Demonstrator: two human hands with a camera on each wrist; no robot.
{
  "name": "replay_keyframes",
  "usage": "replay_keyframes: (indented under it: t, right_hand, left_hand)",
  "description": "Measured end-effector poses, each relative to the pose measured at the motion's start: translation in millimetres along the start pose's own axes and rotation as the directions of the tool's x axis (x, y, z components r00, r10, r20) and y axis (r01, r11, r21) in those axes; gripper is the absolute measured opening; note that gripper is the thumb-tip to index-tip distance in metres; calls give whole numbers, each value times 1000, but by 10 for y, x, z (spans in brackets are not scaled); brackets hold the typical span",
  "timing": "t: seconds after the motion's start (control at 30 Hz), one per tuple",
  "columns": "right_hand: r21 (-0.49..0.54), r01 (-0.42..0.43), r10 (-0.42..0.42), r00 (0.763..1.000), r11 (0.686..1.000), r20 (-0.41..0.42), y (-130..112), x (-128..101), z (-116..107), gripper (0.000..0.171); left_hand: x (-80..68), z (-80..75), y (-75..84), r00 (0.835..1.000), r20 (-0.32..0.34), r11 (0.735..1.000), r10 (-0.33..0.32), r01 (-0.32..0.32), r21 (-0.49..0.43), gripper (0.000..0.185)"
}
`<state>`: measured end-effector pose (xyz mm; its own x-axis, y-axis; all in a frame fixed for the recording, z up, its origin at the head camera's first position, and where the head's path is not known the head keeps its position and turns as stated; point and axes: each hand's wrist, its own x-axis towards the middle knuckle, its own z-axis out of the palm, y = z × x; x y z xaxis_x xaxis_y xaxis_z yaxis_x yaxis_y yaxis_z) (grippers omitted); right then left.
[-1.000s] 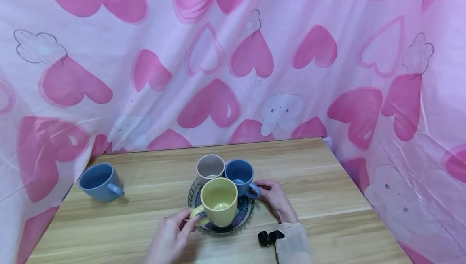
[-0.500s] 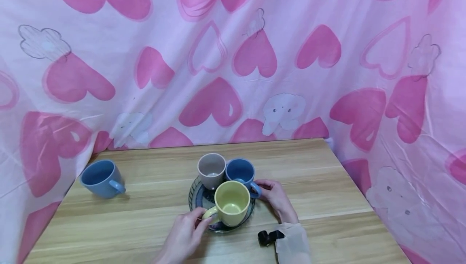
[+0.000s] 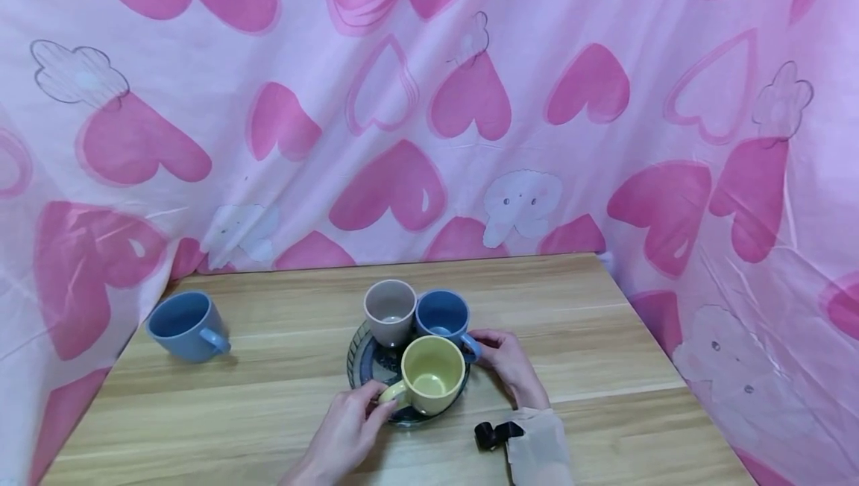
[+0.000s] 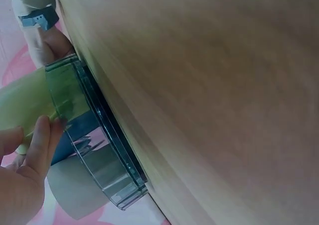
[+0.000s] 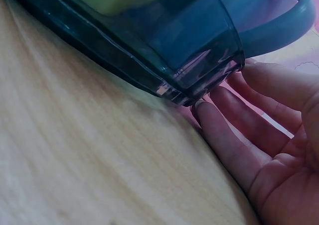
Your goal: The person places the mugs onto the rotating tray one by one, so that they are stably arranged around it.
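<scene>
In the head view, a round dark glass dish [image 3: 359, 358] with a see-through wall holds a pinkish-grey cup [image 3: 388, 311], a blue mug [image 3: 441, 312] and a yellow mug [image 3: 429, 376]. My left hand [image 3: 345, 423] pinches the yellow mug's handle at the dish's near side. The left wrist view shows the yellow mug [image 4: 22, 103] upright within the dish wall. My right hand [image 3: 510, 368] is at the dish's right side, by the blue mug's handle. In the right wrist view its extended fingers [image 5: 234, 140] and thumb touch the outside of the glass wall [image 5: 212, 70], under that handle.
Another blue mug [image 3: 188, 327] stands alone at the table's left edge. A small black object [image 3: 496, 435] sits by the right sleeve [image 3: 539, 445]. Pink heart-patterned cloth [image 3: 416, 98] hangs behind and beside the wooden table [image 3: 268, 411].
My left hand has moved the yellow mug to the right and slightly down over the dish, beside the blue mug. The right hand has stayed at the dish's edge.
</scene>
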<state>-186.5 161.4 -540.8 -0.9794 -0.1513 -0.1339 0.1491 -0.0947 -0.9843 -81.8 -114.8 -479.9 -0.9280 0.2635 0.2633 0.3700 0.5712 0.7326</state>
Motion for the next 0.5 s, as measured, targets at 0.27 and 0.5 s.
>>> replay_keyframes:
  t: [0.27, 0.5]
  right_hand:
    - [-5, 9, -9, 1000, 1000, -2, -5, 0, 11, 35]
    - [-4, 36, -36, 999, 999, 20, 7, -4, 7, 36]
  left_hand:
    - [31, -17, -20, 999, 42, 999, -17, 19, -45, 4]
    - [49, -36, -15, 996, 80, 998, -35, 39, -51, 5]
